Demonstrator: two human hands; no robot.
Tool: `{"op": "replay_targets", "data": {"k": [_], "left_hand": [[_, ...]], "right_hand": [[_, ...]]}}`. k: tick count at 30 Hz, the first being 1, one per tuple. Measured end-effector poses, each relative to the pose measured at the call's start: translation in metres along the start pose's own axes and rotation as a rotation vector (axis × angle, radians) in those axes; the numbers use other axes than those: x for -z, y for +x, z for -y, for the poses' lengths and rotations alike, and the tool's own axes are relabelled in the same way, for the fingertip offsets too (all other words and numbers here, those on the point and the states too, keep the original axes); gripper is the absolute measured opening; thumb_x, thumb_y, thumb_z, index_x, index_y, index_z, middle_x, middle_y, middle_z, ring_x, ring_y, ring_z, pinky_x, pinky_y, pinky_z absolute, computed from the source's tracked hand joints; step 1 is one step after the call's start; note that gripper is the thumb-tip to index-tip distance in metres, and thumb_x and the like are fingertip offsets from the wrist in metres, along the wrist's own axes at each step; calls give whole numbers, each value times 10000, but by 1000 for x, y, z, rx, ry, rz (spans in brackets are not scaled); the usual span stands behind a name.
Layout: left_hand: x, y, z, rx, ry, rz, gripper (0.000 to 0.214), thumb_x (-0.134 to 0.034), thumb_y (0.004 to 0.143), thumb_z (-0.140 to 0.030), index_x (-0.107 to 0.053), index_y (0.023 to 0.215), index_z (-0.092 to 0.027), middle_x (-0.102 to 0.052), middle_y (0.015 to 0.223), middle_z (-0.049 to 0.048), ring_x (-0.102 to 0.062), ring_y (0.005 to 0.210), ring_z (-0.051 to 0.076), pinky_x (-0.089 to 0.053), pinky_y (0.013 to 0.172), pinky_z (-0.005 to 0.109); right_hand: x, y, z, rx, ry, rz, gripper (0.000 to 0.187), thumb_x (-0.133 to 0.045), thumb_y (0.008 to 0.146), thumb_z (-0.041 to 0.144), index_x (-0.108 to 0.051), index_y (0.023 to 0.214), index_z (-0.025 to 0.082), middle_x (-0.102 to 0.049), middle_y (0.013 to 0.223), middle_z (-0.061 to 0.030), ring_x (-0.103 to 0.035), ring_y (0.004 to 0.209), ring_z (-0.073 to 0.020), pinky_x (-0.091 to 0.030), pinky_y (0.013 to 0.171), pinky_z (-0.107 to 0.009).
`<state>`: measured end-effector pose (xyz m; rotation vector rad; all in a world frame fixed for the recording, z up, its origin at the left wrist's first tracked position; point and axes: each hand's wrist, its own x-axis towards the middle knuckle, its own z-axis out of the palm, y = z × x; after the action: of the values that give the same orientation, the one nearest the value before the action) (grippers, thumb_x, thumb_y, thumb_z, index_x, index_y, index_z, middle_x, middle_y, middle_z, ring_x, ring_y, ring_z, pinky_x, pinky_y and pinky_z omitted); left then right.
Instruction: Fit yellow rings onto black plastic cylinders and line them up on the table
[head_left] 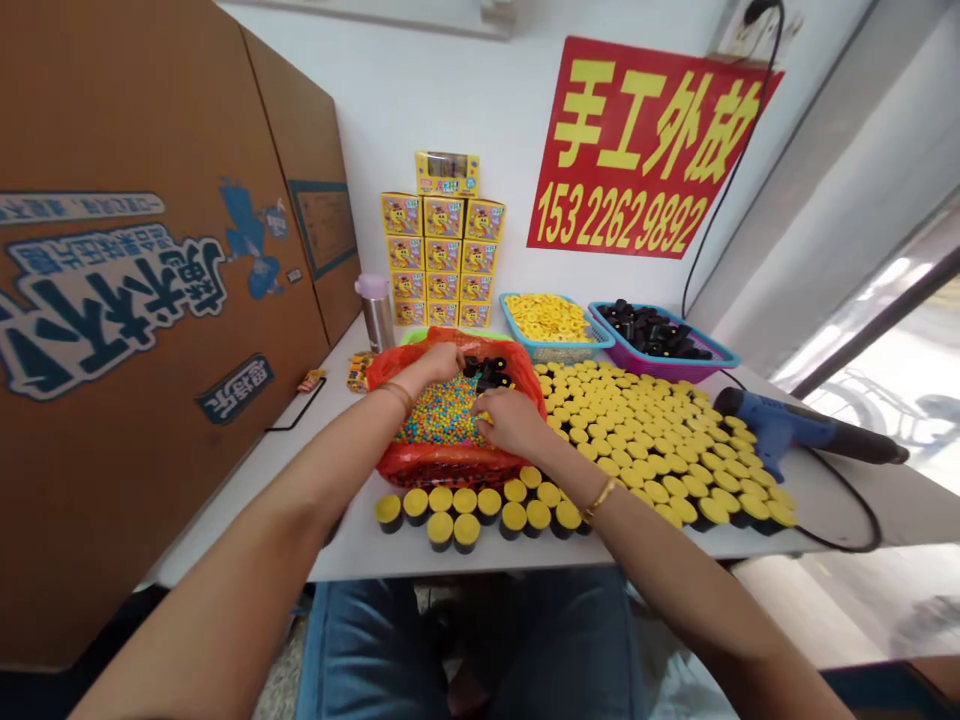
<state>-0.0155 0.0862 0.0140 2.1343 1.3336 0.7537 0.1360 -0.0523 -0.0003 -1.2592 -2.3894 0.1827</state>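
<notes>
A basket lined with a red plastic bag (450, 462) holds many small multicoloured candy balls (442, 412). Several black plastic pieces (491, 372) lie at the back of the candy. My left hand (444, 362) is over the back of the basket, beside the black pieces, with its fingers closed; what they hold is hidden. At the basket's right side, my right hand (510, 420) reaches down to the candy with curled fingers. A bit of yellow shows at its fingertips, too small to name.
Many black cups with yellow lids (637, 430) cover the table's right side. Behind them stand a basket of yellow pieces (551, 320) and a basket of black pieces (652, 335). A blue heat gun (802, 425), steel bottle (376, 310), stacked yellow boxes (442, 255) and large cartons (150, 300) surround the workspace.
</notes>
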Motion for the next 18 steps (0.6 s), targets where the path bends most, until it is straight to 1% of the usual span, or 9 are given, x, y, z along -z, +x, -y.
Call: {"op": "replay_targets", "data": {"k": [1,3,6,9,11,12,14,16,18], "left_hand": [[-7,6,-2,-23,31,41,281,-560,577,24,-745,688,-155,-755,779,44,-657,843,186,-481,844,237],[-24,16,-5,-70,90,131,368,-556,571,42,-767,785,-171,-769,881,37,-663,883,176,-474,848,216],[-45,28,-4,-96,193,216,355,-593,593,12,-765,850,-162,-765,912,65,-664,851,190,-482,813,234],[-57,34,2,-81,241,213,260,-609,654,-44,-753,844,-147,-756,888,77,-658,824,191,-484,794,244],[-60,34,6,-64,252,188,205,-608,710,-93,-748,849,-149,-752,893,75,-654,829,185,-482,800,245],[-60,34,8,-50,256,169,182,-608,735,-117,-745,851,-144,-749,895,80,-652,833,186,-482,804,248],[-62,32,8,-10,265,127,155,-620,755,-155,-736,852,-119,-743,889,104,-651,836,201,-486,805,265],[-62,30,6,34,274,83,184,-663,726,-168,-724,883,-92,-735,892,128,-653,847,226,-493,797,286],[-60,29,2,57,278,47,278,-704,668,-146,-712,938,-80,-731,926,139,-656,877,247,-498,797,296]], "right_hand": [[-6,9,0,-21,-7,52,160,-610,846,173,-747,927,182,-711,988,-93,-639,969,-229,-475,855,-340],[-14,17,-1,-29,33,139,126,-660,842,234,-755,911,189,-716,973,-74,-636,933,-213,-463,814,-308],[-21,19,-6,-28,129,279,142,-674,846,278,-763,863,169,-722,875,-49,-629,821,-181,-444,734,-273],[-25,23,-12,-46,210,449,120,-647,823,158,-764,842,136,-718,784,-30,-614,732,-157,-424,667,-247],[-29,26,-16,-26,264,518,151,-644,772,67,-762,849,123,-721,775,-22,-612,729,-149,-419,660,-231],[-31,28,-17,-10,284,516,173,-638,759,42,-760,852,121,-723,776,-19,-610,730,-146,-420,663,-226],[-33,28,-18,16,289,449,173,-626,765,31,-753,838,124,-723,783,-21,-606,733,-142,-423,678,-227],[-33,27,-17,32,279,358,153,-621,791,42,-742,829,128,-724,808,-29,-604,742,-140,-427,701,-232],[-31,24,-15,44,286,304,141,-611,826,51,-726,839,132,-721,837,-35,-599,755,-135,-423,727,-235]]}}
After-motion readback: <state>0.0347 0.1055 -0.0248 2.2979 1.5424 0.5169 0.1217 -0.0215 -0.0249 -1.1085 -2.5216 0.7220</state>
